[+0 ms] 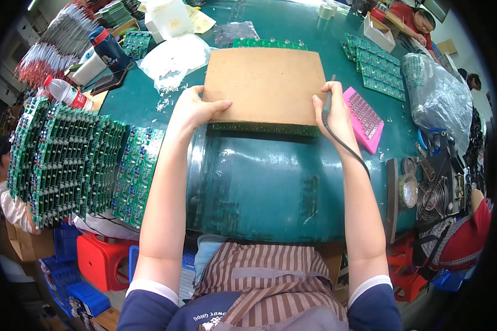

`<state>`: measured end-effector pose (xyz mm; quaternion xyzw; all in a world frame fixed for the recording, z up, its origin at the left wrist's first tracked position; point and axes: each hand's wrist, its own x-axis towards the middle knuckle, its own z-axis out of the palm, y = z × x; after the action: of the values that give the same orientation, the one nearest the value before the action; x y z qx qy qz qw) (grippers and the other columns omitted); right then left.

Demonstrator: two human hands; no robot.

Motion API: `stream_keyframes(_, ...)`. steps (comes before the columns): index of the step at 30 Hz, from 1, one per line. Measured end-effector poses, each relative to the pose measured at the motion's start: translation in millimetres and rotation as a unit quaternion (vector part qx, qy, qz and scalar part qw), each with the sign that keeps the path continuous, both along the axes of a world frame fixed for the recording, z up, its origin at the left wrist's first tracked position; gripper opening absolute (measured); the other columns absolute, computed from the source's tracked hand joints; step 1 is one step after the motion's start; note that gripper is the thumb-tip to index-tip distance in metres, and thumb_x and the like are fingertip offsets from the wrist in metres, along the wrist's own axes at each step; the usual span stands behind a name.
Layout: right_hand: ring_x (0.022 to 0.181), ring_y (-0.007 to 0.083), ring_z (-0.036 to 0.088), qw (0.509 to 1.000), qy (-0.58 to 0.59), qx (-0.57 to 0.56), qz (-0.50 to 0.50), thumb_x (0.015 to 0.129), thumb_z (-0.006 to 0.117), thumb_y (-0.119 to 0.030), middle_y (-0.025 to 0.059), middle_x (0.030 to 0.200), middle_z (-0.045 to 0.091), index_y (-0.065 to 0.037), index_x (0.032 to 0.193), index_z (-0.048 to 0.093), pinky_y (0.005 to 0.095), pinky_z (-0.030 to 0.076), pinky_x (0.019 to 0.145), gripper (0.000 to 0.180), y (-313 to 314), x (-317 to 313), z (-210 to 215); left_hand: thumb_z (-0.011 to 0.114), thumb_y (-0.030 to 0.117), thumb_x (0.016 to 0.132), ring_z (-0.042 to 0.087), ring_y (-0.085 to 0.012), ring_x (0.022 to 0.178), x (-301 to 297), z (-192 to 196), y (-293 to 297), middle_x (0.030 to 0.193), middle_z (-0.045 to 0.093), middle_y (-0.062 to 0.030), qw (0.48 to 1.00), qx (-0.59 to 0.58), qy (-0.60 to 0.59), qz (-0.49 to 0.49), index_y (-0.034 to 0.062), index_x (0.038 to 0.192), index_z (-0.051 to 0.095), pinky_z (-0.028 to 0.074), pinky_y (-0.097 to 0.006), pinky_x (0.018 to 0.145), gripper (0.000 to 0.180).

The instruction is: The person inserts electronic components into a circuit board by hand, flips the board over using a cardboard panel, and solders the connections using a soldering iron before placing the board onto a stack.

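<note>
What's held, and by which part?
Brown cardboard sheet: left hand at its left edge, right hand at its right. Right also holds a corded soldering iron by the handle.

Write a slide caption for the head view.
Left hand and right hand hold brown cardboard; a green circuit board shows beneath.

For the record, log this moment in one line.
left hand: grips cardboard | right hand: grips cardboard, holds corded tool | along cardboard's near edge: green circuit board

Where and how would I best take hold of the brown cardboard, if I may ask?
Probably by the left and right edges of the brown cardboard, coming from both sides: it is a wide, flat rectangle, and the left hand and right hand hold it there.
</note>
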<state>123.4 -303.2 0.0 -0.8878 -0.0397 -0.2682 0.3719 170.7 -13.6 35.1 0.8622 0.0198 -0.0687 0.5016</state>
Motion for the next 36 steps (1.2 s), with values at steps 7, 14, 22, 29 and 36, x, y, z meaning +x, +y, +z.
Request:
stream_keyframes(7,0.075,0.0385,0.057,0.996,-0.032,-0.073,-0.036,0.085,0.066,-0.005,0.0201,0.08,0.053,-0.005,0.104,0.043,0.0425,0.045,0.069,0.03,1,5,-11,0.086,0.022,0.065,0.07,-0.0218,0.092,15,-33,-2,0.103,0.07,-0.019,1.0,0.019,-0.011,0.021,-0.0092,0.12,0.058,0.053,-0.031,0.085,0.07)
stream_keyframes(14,0.083,0.0436,0.059,0.998,0.006,-0.046,-0.034,0.074,0.076,-0.004,0.0235,0.083,0.057,-0.005,0.103,0.044,0.0481,0.046,0.07,0.043,-5,8,-19,0.088,0.023,0.062,0.069,-0.0219,0.092,18,-34,-5,0.106,0.07,-0.0177,0.998,0.049,0.014,0.042,-0.0078,0.126,0.054,0.052,-0.031,0.086,0.079)
stream_keyframes(22,0.078,0.0402,0.058,0.999,0.007,-0.018,-0.049,0.073,0.078,-0.003,0.0199,0.076,0.054,-0.004,0.103,0.043,0.0457,0.045,0.067,0.046,2,4,-18,0.089,0.021,0.061,0.071,-0.0179,0.081,9,-22,-5,0.096,0.071,-0.0162,0.998,0.019,0.032,0.053,-0.007,0.124,0.055,0.054,-0.03,0.08,0.077)
stream_keyframes(29,0.068,0.0278,0.055,0.997,-0.03,0.045,-0.054,0.073,0.08,-0.004,0.013,0.078,0.053,-0.007,0.103,0.043,0.0367,0.045,0.062,0.047,-4,-21,-9,0.088,0.013,0.064,0.069,-0.0171,0.081,-8,-5,6,0.096,0.07,-0.0133,0.994,-0.07,0.076,0.021,-0.006,0.123,0.057,0.053,-0.028,0.079,0.069)
stream_keyframes(36,0.105,0.0192,0.059,0.898,0.04,0.406,0.163,0.075,0.071,0.013,0.0132,0.116,0.055,-0.01,0.107,0.033,0.0312,0.05,0.09,0.055,4,-101,20,0.085,0.0,0.058,0.067,-0.0178,0.091,-89,18,33,0.1,0.07,-0.0102,0.984,-0.173,-0.017,-0.049,-0.0008,0.106,0.064,0.053,-0.029,0.082,0.052)
